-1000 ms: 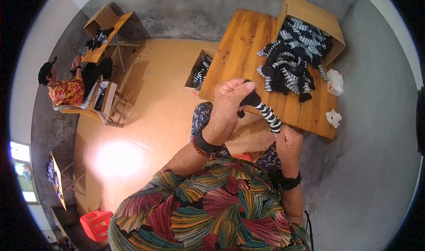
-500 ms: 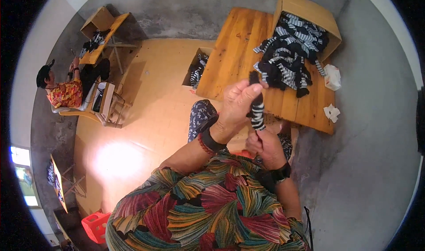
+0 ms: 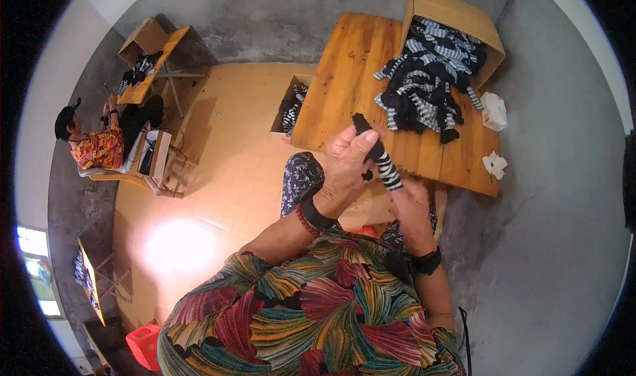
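My left hand point(image 3: 346, 159) is closed around a black-and-white striped sock point(image 3: 389, 172), a narrow knit tube held slantwise in front of my body. Its black end sticks up past the thumb, and a small black bit shows under the palm. At the lower striped end is my right hand point(image 3: 412, 210), its fingers slightly blurred but closed on the knit. Beyond both hands, a loose heap of similar striped socks point(image 3: 424, 101) spills over the wooden table point(image 3: 344, 64) from a cardboard box point(image 3: 457, 11) lying on its side.
A white tissue box point(image 3: 494, 112) and a crumpled tissue point(image 3: 494, 166) lie at the table's right edge. On the floor left of it stands an open carton point(image 3: 281, 119) with striped pieces. Another person point(image 3: 99, 144) sits at a small table far left. A red stool point(image 3: 144, 345) is lower left.
The sock has tilted, its black top leaning left and its striped end swinging right. My right hand has shifted right and slightly up; my left hand has dropped a little to the left.
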`<state>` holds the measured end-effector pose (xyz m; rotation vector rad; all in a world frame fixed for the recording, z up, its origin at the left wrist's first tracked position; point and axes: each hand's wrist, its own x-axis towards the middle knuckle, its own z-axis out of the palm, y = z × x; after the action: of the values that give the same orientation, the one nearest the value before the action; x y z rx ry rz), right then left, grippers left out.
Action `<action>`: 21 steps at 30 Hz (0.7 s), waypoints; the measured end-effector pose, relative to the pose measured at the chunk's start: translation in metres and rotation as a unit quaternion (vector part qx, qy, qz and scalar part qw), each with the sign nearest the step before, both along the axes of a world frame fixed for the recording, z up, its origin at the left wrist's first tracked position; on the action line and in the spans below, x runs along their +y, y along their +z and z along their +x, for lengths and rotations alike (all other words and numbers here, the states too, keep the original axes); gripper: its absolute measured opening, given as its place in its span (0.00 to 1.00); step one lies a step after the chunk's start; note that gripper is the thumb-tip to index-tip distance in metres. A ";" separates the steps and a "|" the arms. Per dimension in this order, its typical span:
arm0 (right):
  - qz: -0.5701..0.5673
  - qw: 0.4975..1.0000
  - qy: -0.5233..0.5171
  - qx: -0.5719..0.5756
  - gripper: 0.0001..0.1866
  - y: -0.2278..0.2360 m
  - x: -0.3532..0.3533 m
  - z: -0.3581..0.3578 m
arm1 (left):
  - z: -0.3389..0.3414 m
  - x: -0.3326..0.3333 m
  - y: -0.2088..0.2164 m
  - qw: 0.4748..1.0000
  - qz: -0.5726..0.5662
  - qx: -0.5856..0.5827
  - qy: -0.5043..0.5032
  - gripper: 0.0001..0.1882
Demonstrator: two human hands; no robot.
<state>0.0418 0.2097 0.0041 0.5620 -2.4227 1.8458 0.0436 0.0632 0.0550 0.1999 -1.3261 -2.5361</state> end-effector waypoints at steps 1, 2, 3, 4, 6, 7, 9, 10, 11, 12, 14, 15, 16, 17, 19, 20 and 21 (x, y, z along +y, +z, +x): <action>-0.131 0.953 0.103 -0.253 0.13 0.000 0.001 0.004 | 0.001 -0.003 -0.002 1.000 -0.001 -0.001 0.000 0.12; -0.248 0.817 0.197 -0.483 0.14 0.001 0.001 0.007 | 0.002 -0.007 -0.004 1.000 -0.018 0.006 -0.020 0.10; -0.248 0.816 0.197 -0.484 0.14 0.003 0.001 0.007 | 0.003 -0.011 -0.006 0.999 -0.033 0.012 -0.039 0.08; -0.257 0.802 0.217 -0.493 0.14 0.006 0.000 0.006 | 0.003 -0.013 -0.006 0.999 -0.032 0.010 -0.038 0.08; -0.223 0.825 0.227 -0.467 0.14 0.005 0.004 -0.002 | 0.002 -0.016 0.002 0.998 -0.056 -0.010 -0.033 0.11; -0.220 0.824 0.227 -0.470 0.14 0.006 0.005 -0.003 | 0.001 -0.018 0.000 0.998 -0.053 -0.012 -0.031 0.11; -0.039 0.967 0.118 -0.224 0.15 0.009 0.008 -0.007 | -0.006 -0.025 -0.004 1.000 0.014 0.004 0.010 0.13; 0.009 0.988 0.097 -0.123 0.11 0.000 0.012 -0.011 | -0.009 -0.030 -0.006 1.000 -0.012 0.005 0.026 0.13; 0.011 0.988 0.097 -0.124 0.11 0.001 0.012 -0.011 | -0.009 -0.033 -0.007 1.000 -0.010 0.004 0.027 0.13; 0.067 0.995 0.060 -0.042 0.11 0.004 0.012 -0.011 | -0.009 -0.035 -0.007 0.999 -0.045 -0.010 0.026 0.13; 0.122 0.992 0.023 0.039 0.11 0.014 0.013 -0.009 | -0.010 -0.038 -0.008 0.996 -0.080 -0.023 0.027 0.13; 0.169 0.981 0.006 0.098 0.11 0.020 0.014 -0.009 | -0.011 -0.041 -0.009 0.996 -0.074 -0.046 0.015 0.12; 0.214 0.964 -0.011 0.155 0.12 0.024 0.014 -0.008 | -0.011 -0.043 -0.009 0.995 -0.068 -0.069 0.003 0.12; 0.216 0.964 -0.012 0.155 0.12 0.025 0.015 -0.007 | -0.011 -0.044 -0.011 0.995 -0.067 -0.070 0.002 0.12; 0.190 0.970 -0.017 0.152 0.14 0.027 0.015 -0.006 | -0.011 -0.045 -0.013 0.993 -0.093 -0.061 -0.038 0.10; 0.191 0.970 -0.017 0.153 0.14 0.023 0.013 -0.006 | -0.012 -0.041 -0.012 0.993 -0.093 -0.060 -0.038 0.10; 0.176 0.974 -0.030 0.138 0.13 0.016 0.010 -0.005 | -0.012 -0.033 -0.011 0.999 -0.005 -0.033 -0.016 0.10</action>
<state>0.0371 0.2196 0.0197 0.7020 -2.5455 1.2223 0.0316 0.0306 0.0438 0.2656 -1.3767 -2.5689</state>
